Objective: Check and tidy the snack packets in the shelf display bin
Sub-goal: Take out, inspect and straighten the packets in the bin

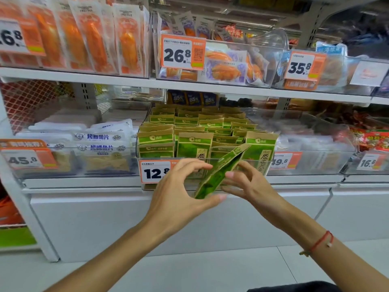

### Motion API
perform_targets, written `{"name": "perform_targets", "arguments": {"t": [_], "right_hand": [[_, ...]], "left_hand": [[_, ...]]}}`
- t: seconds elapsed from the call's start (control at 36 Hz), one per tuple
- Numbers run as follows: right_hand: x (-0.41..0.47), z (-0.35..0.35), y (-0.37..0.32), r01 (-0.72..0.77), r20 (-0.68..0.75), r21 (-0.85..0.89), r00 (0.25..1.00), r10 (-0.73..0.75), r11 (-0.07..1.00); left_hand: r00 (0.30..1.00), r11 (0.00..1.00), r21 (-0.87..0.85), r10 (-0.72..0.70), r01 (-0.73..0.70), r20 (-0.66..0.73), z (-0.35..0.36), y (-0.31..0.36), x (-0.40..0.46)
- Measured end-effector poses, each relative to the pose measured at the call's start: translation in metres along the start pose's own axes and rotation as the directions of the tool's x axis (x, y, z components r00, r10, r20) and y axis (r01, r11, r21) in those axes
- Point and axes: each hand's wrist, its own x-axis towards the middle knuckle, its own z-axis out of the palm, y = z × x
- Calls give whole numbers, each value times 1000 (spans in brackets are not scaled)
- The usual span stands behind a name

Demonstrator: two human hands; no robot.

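A clear display bin (231,159) on the lower shelf holds several rows of upright green and tan snack packets (194,144). One green packet (219,172) is out in front of the bin, tilted with its top up to the right. My left hand (181,192) has its thumb under the packet's lower end and its fingers arched over the left side. My right hand (246,183) holds the packet's right side between fingers and thumb. An orange price tag reading 12.8 (156,171) hangs on the bin front, partly hidden by my left hand.
Clear bins of white fish-slice packets (101,142) lie to the left and pale packets (311,142) to the right. The shelf above (189,83) carries orange meat packs with 26.8 and 35.8 tags. A white cabinet front (126,224) stands below, with pale floor tiles underfoot.
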Motion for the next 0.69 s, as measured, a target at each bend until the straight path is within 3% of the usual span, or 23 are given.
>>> {"name": "perform_targets", "arguments": {"t": [0.08,0.19,0.28,0.39,0.47,0.56,0.69], "right_hand": [[-4,7,-2,66,-140,-165,986,-90,984],[-15,19,-13,217,-193,-309,939,-285,926],[-17,19,-16,315,-175,-367,901,-398,875],[-15,11,-21,415,-163,-428,838,-521,803],[-14,6,-22,442,-170,-431,816,-552,787],[-13,6,-27,411,-191,-380,841,-505,828],[-12,7,-35,448,-70,-425,850,-523,786]], "left_hand": [[996,996,68,61,-56,-65,1,-1,0],[982,997,33,80,-75,-173,-1,-5,1],[980,995,-95,13,-32,-197,-5,-11,5],[990,968,-247,-64,32,-124,-12,-15,8],[993,949,-306,-95,70,-68,-15,-15,6],[991,936,-339,-122,99,-48,-14,-12,5],[993,922,-384,-88,53,-76,-18,2,14]]}}
